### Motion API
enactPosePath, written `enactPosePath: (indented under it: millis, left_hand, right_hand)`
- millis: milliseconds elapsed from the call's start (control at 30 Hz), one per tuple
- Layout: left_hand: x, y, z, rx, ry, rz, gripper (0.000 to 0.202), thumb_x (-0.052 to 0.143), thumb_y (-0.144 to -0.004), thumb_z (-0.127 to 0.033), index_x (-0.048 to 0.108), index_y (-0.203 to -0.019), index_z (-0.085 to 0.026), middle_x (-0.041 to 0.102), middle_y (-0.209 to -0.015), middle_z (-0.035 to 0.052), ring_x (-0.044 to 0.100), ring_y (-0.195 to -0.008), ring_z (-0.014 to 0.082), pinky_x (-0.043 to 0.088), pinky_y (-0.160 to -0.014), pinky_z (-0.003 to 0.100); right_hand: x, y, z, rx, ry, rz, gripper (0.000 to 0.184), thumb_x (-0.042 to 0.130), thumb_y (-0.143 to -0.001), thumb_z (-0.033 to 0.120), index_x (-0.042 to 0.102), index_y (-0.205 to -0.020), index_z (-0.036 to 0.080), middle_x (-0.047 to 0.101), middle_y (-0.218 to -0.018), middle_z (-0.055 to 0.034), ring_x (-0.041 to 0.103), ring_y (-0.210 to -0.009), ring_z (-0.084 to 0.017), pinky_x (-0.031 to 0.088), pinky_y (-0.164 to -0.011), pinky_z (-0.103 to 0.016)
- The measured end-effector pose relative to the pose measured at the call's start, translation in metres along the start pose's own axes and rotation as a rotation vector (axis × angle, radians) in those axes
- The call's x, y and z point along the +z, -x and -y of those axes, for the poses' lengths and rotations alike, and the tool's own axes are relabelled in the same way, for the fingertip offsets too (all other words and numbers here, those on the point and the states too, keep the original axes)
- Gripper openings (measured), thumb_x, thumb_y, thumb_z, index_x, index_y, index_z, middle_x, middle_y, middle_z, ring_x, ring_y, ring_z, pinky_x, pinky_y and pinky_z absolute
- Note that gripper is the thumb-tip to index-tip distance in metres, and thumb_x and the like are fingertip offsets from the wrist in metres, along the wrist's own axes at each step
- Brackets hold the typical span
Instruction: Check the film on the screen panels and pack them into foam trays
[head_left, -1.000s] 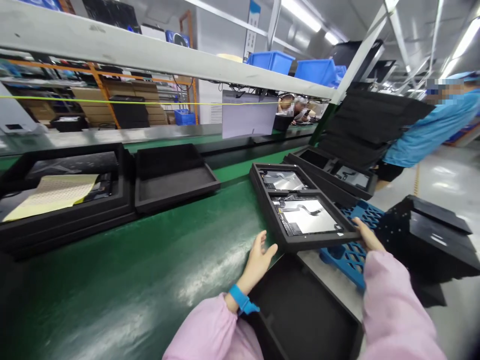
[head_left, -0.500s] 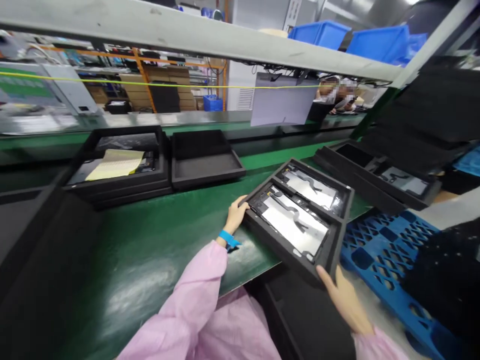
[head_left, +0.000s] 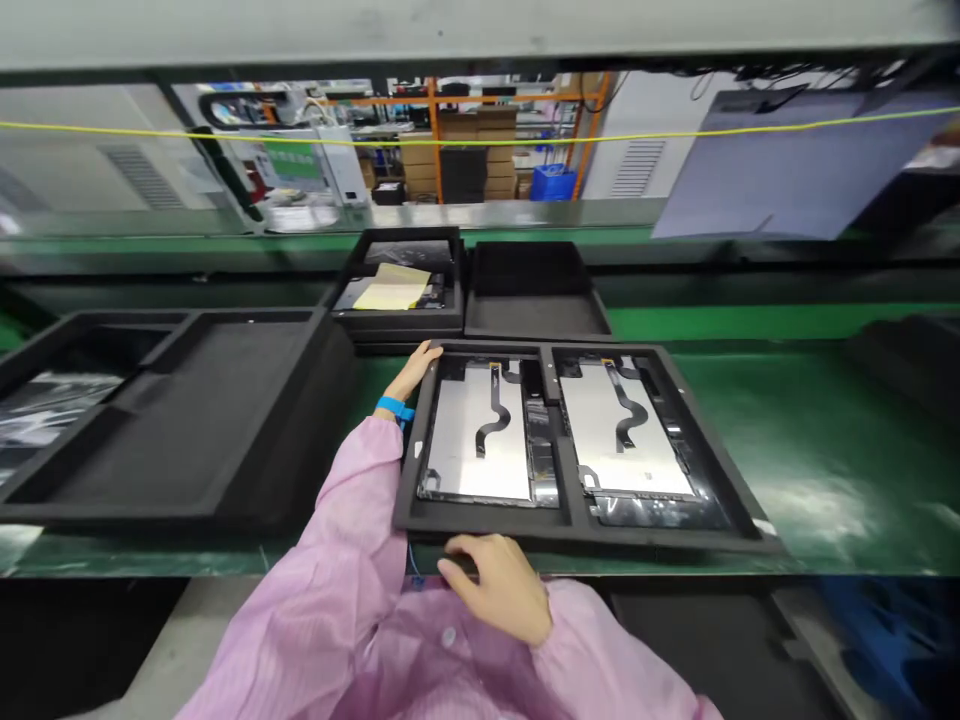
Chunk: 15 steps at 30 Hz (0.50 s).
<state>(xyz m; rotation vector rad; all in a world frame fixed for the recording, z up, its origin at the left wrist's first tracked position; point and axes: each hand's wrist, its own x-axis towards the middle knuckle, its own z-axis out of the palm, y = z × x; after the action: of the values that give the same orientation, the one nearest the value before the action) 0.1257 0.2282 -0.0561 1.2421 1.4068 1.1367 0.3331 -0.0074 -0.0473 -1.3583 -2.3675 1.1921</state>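
Note:
A black foam tray (head_left: pixel 571 470) lies on the green bench in front of me. Its two compartments hold display panels, a left panel (head_left: pixel 480 430) and a right panel (head_left: pixel 619 425), each with a silvery back and a curved dark ribbon cable. My left hand (head_left: pixel 412 372) grips the tray's far left corner, a blue strap (head_left: pixel 395 408) round its wrist. At the near edge, my right hand (head_left: pixel 501 588) sits just beside the tray wall, thumb apart from its loosely bent fingers, holding nothing visible. Whether its fingertips touch the tray is hidden.
To the left stands a stack of black trays (head_left: pixel 225 400) with wrapped items in one compartment. Behind are a tray stack with a yellow paper (head_left: pixel 394 287) on it and another black tray (head_left: pixel 534 300). A dark tray (head_left: pixel 720 640) is below the bench edge, near a blue pallet (head_left: pixel 892 640).
The tray has swung from tilted at my right to flat on the bench before me. My right hand has left its right corner for the near edge. The view has turned left.

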Motion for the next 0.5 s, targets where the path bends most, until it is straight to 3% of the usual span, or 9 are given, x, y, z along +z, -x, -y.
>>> enactPosePath:
  millis: [67, 133, 200, 300, 367, 500]
  left_hand:
    - [-0.007, 0.01, 0.003, 0.016, 0.024, -0.005, 0.036, 0.057, -0.09, -0.033, 0.055, -0.122, -0.017, 0.057, -0.125, 0.0106, 0.058, -0.11, 0.0238, 0.049, -0.092, 0.047]
    - [-0.009, 0.026, 0.008, 0.025, 0.044, 0.012, 0.037, 0.058, -0.089, -0.032, 0.055, -0.123, -0.017, 0.056, -0.127, 0.0107, 0.057, -0.112, 0.0246, 0.048, -0.095, 0.049]
    - [-0.008, 0.043, 0.014, 0.032, 0.062, 0.026, 0.039, 0.058, -0.089, -0.031, 0.053, -0.126, -0.017, 0.055, -0.129, 0.011, 0.056, -0.114, 0.0251, 0.046, -0.097, 0.05]
    - [-0.006, 0.064, 0.02, 0.033, 0.083, 0.029, 0.045, 0.055, -0.091, -0.033, 0.047, -0.133, -0.018, 0.053, -0.132, 0.0118, 0.055, -0.116, 0.0259, 0.044, -0.099, 0.052]
    - [-0.005, 0.072, 0.021, 0.028, 0.085, 0.028, 0.047, 0.053, -0.092, -0.033, 0.044, -0.136, -0.019, 0.051, -0.135, 0.0121, 0.054, -0.119, 0.0264, 0.042, -0.102, 0.052]
    - [-0.005, 0.079, 0.022, 0.022, 0.061, 0.017, 0.048, 0.052, -0.092, -0.033, 0.042, -0.137, -0.019, 0.052, -0.134, 0.0124, 0.055, -0.117, 0.0261, 0.042, -0.101, 0.052]
  right_hand:
    - [-0.028, -0.012, 0.011, -0.173, 0.009, 0.171, 0.026, 0.062, -0.084, 0.028, 0.066, -0.109, 0.022, 0.071, -0.091, 0.0021, 0.067, -0.085, -0.016, 0.05, -0.075, -0.022]
    - [-0.066, -0.028, 0.017, -0.3, 0.035, 0.268, 0.021, 0.061, -0.085, 0.028, 0.067, -0.105, 0.026, 0.07, -0.079, 0.0085, 0.066, -0.069, -0.009, 0.048, -0.065, -0.016]
    - [-0.106, -0.056, 0.017, -0.281, 0.179, 0.104, 0.022, 0.05, -0.093, 0.03, 0.067, -0.103, 0.022, 0.068, -0.075, 0.0045, 0.064, -0.066, -0.011, 0.048, -0.065, -0.021]
    - [-0.147, -0.114, 0.001, -0.174, 0.332, -0.189, 0.027, 0.045, -0.094, 0.022, 0.062, -0.112, 0.012, 0.064, -0.111, -0.0114, 0.06, -0.101, -0.022, 0.045, -0.091, -0.037]
    - [-0.155, -0.149, -0.017, -0.087, 0.429, -0.321, 0.026, 0.047, -0.093, 0.017, 0.058, -0.114, 0.008, 0.056, -0.121, -0.016, 0.052, -0.115, -0.026, 0.038, -0.1, -0.047]
    - [-0.146, -0.177, -0.047, -0.022, 0.554, -0.4, 0.025, 0.055, -0.092, 0.029, 0.058, -0.111, 0.012, 0.055, -0.116, -0.0086, 0.05, -0.115, -0.023, 0.04, -0.1, -0.048]
